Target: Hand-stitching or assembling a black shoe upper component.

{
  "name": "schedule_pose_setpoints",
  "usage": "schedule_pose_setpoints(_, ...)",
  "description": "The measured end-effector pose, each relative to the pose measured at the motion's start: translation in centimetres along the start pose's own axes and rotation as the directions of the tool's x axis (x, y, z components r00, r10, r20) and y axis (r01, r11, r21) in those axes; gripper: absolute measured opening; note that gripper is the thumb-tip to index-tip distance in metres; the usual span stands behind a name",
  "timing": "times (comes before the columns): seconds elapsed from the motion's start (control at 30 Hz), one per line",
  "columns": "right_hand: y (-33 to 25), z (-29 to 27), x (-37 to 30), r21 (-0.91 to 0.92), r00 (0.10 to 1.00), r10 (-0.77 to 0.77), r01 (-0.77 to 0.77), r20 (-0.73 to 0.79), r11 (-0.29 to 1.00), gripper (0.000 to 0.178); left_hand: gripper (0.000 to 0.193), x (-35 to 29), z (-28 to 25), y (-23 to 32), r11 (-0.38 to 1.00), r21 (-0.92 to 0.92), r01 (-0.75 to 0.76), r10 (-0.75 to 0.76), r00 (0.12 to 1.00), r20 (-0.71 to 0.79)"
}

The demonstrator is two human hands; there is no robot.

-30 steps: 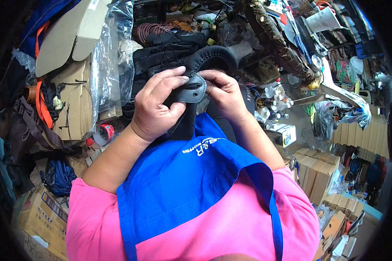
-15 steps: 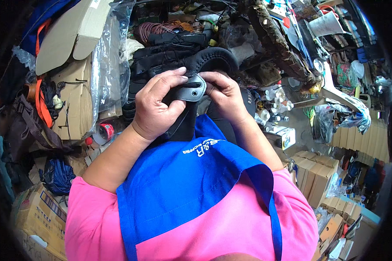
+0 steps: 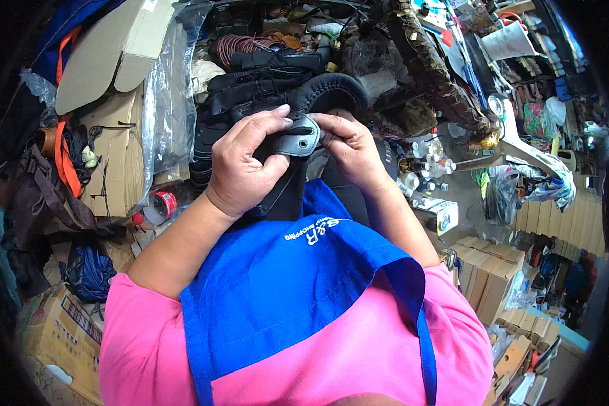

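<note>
Both my hands pinch a small black leather tab (image 3: pixel 289 145) in front of my lap. It has a rounded edge, a metal eyelet and a dark slot. My left hand (image 3: pixel 247 162) is closed on its left side, the thumb below and the fingers above. From the other side, my right hand (image 3: pixel 352 150) grips the upper right edge between thumb and fingers. Just beyond the tab curves a padded, stitched black collar (image 3: pixel 335 88), which looks like part of a boot upper. Whether the tab is joined to it is hidden by my fingers.
Black boots or uppers (image 3: pixel 250 88) are piled beyond my hands. Cardboard (image 3: pixel 118 155) and plastic sheets (image 3: pixel 169 108) stand at left. Small bottles (image 3: pixel 426 169) and a bundle of flat cartons (image 3: pixel 484 271) lie at right. A rough wooden edge (image 3: pixel 433 68) juts in at far right.
My hands keep the same pinch on the leather tab. Only a very slight shift of the view shows.
</note>
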State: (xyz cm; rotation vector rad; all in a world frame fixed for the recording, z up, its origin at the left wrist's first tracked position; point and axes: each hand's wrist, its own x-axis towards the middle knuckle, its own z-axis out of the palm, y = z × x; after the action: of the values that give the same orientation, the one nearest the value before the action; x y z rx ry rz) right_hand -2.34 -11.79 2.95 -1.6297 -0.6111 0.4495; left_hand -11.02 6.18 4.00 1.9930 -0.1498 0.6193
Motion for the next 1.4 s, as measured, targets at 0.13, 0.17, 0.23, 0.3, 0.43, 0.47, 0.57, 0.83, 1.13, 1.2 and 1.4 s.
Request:
schedule_pose_setpoints(0.13,-0.3,0.0,-0.1,0.016,0.999,0.050,-0.051,0.013,0.999,0.028,0.036,0.0,0.0,0.0,1.000,-0.003,0.011,-0.011,1.000,0.000)
schedule_pose_setpoints(0.17,-0.3,0.0,-0.1,0.016,0.999,0.050,-0.050,0.014,0.999,0.028,0.036,0.0,0.0,0.0,1.000,-0.005,0.016,-0.016,1.000,0.001)
schedule_pose_setpoints(0.23,-0.5,-0.1,0.0,-0.061,0.998,0.060,-0.058,0.030,0.996,0.033,0.036,-0.1,0.0,0.0,1.000,-0.006,0.020,-0.020,1.000,0.002)
schedule_pose_setpoints(0.3,0.1,-0.2,0.0,-0.030,0.997,0.070,-0.069,0.031,0.997,0.035,0.036,0.0,0.0,-0.1,1.000,-0.011,0.022,-0.022,1.000,0.007)
schedule_pose_setpoints(0.43,1.0,-0.6,0.0,-0.030,0.997,0.061,-0.059,0.055,0.998,0.038,0.036,0.0,0.1,-0.2,0.999,-0.021,0.031,-0.031,1.000,0.002)
schedule_pose_setpoints(0.47,1.1,-0.7,0.1,-0.030,0.997,0.060,-0.058,0.055,0.998,0.038,0.037,-0.1,0.1,-0.3,0.999,-0.033,0.037,-0.036,0.999,0.014)
schedule_pose_setpoints(0.57,1.0,-0.5,0.2,-0.048,0.997,0.028,-0.025,0.065,0.999,0.033,0.036,-0.4,0.1,-1.0,0.993,-0.097,0.068,-0.065,0.997,0.031)
schedule_pose_setpoints(0.83,2.1,0.1,0.3,0.061,0.989,0.020,-0.011,-0.147,0.998,0.015,0.032,-0.3,0.5,-1.1,0.923,-0.312,0.223,-0.207,0.975,0.083)
schedule_pose_setpoints(1.13,2.2,2.1,1.0,0.021,0.957,0.010,-0.004,-0.291,1.000,0.008,0.030,0.2,0.9,-0.4,0.990,-0.070,0.121,-0.121,0.993,0.007)
schedule_pose_setpoints(1.2,1.4,2.1,1.1,-0.145,0.956,-0.064,0.023,-0.286,0.989,0.009,0.030,0.3,1.0,-1.1,0.985,-0.101,0.139,-0.140,0.990,-0.006)
schedule_pose_setpoints(1.4,0.6,1.3,1.0,-0.507,0.928,-0.302,0.157,-0.218,0.848,0.014,0.033,0.8,0.4,-1.0,0.983,-0.072,0.169,-0.168,0.986,0.021)
